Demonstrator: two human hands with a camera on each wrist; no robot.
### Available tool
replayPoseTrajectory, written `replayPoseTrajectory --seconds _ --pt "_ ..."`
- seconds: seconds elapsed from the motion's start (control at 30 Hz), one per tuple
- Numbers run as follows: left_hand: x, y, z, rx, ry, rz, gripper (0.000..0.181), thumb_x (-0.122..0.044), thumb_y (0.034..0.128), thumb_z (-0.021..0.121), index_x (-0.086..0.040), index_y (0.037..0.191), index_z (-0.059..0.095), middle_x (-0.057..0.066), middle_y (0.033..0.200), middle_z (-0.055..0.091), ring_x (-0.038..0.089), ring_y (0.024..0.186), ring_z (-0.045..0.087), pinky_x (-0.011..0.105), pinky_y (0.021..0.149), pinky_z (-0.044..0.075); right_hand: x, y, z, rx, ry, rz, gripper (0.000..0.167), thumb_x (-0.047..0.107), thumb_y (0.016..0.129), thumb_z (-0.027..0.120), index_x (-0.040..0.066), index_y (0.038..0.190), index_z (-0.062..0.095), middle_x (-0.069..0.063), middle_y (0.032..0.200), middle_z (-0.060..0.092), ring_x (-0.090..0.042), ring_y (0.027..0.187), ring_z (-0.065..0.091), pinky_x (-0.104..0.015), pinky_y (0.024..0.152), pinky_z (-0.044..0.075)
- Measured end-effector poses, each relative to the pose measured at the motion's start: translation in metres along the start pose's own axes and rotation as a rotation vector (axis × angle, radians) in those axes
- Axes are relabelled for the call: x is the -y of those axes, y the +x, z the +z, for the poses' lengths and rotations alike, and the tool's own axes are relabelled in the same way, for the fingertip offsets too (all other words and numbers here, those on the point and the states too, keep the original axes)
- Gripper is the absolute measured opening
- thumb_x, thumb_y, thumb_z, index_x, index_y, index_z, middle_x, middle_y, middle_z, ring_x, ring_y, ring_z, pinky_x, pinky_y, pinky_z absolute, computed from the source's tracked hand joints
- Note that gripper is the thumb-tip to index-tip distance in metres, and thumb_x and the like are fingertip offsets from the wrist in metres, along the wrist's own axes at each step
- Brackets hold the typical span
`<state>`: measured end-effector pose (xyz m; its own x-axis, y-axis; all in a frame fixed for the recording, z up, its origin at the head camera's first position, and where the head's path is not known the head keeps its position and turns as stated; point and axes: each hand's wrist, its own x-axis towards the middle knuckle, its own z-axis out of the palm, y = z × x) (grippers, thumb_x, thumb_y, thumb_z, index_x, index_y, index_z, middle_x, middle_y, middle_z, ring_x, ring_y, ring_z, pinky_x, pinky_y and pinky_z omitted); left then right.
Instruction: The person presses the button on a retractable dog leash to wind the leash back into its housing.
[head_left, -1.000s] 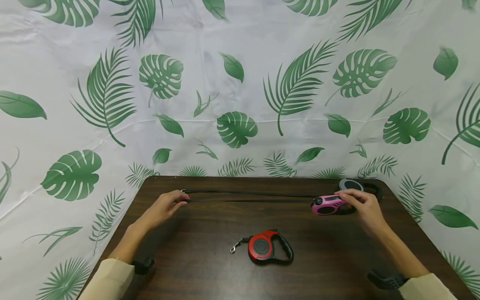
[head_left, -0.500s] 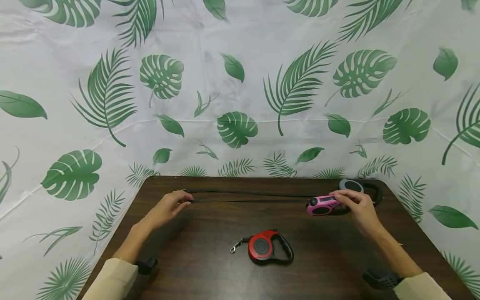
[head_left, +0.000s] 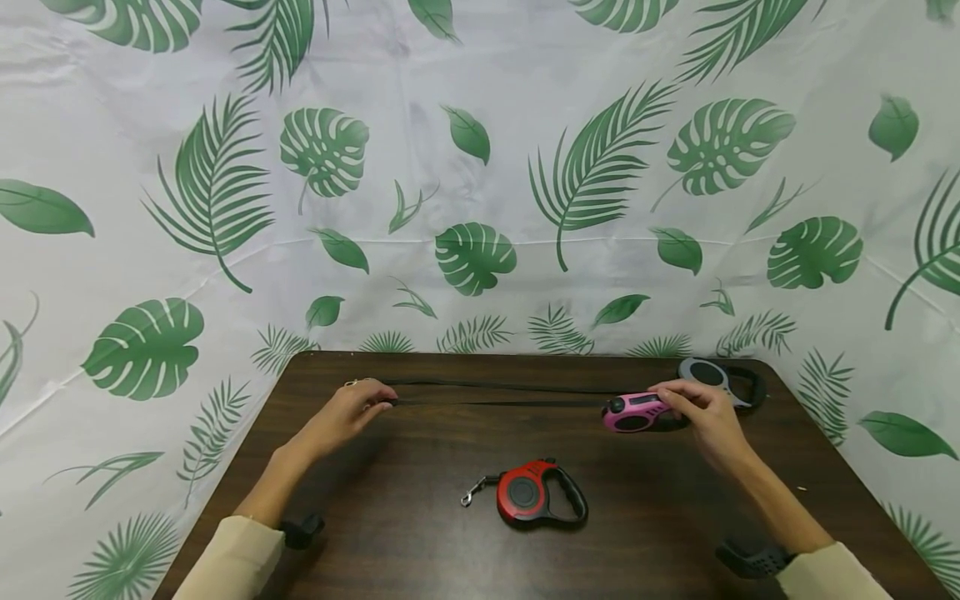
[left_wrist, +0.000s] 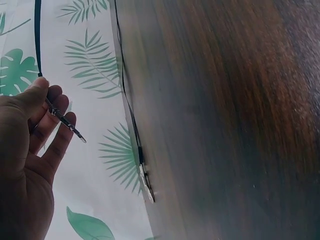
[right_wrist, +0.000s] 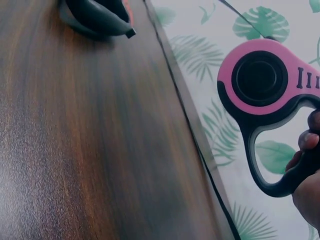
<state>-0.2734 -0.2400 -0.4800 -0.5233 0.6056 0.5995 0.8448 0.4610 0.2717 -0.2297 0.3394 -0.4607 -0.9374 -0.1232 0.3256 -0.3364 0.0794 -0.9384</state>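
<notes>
Nearest the head camera, two pale cuffed sleeves (head_left: 232, 554) come in from the lower corners, with a black device at each wrist. Both forearms reach forward and slightly inward over a dark brown wood-grain table (head_left: 420, 542).

Between the forearms, a red leash (head_left: 522, 493) lies on the tabletop, its black looped handle to the right and its metal clip to the left.

Farther out, the hands are well apart. The left hand (head_left: 352, 410) pinches the end of a narrow black strap (head_left: 498, 404) between thumb and forefinger; its other fingers are bent, with gaps between them, and a small clip (left_wrist: 65, 121) slants across them. The strap runs nearly straight to a pink leash (head_left: 633, 412), which the right hand (head_left: 705, 417) holds. Its fingers curl round the black handle, though the edge of the right wrist view cuts off most of them, so I cannot tell how all of them lie.

Beyond, close to the table's far edge, a second black strap (head_left: 498, 386) runs roughly parallel to the first, with a metal clip behind the left hand. A grey leash (head_left: 705, 373) sits near the far right corner, partly behind the right hand.

Behind everything, a creased white cloth (head_left: 405, 75) printed with green leaves fills the background.
</notes>
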Motion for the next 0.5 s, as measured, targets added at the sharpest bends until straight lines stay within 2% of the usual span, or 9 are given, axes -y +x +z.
replayPoseTrajectory --seconds 0.23,0.5 --pt "-0.0062 0.0024 -0.0005 0.029 -0.008 -0.04 0.019 0.004 0.0914 0.077 0.001 0.11 0.071 0.008 0.101 0.074 0.016 0.086 0.068 0.036 0.071 0.058 0.0003 0.0014 0.0049 0.002 -0.04 -0.029 0.016 -0.003 0.105 0.061 -0.009 0.114 0.074 0.005 0.094 0.069 -0.011 0.08 0.054 -0.026 0.066 0.049" --pt "-0.009 0.0054 0.0038 0.019 -0.028 -0.041 0.026 0.013 0.0862 0.078 0.004 0.109 0.071 0.01 0.1 0.073 0.021 0.088 0.069 0.04 0.073 0.06 0.0002 0.0012 0.0092 0.002 -0.17 0.004 0.02 0.001 0.098 0.074 -0.007 0.116 0.074 -0.007 0.095 0.071 -0.011 0.079 0.061 -0.027 0.07 0.059"
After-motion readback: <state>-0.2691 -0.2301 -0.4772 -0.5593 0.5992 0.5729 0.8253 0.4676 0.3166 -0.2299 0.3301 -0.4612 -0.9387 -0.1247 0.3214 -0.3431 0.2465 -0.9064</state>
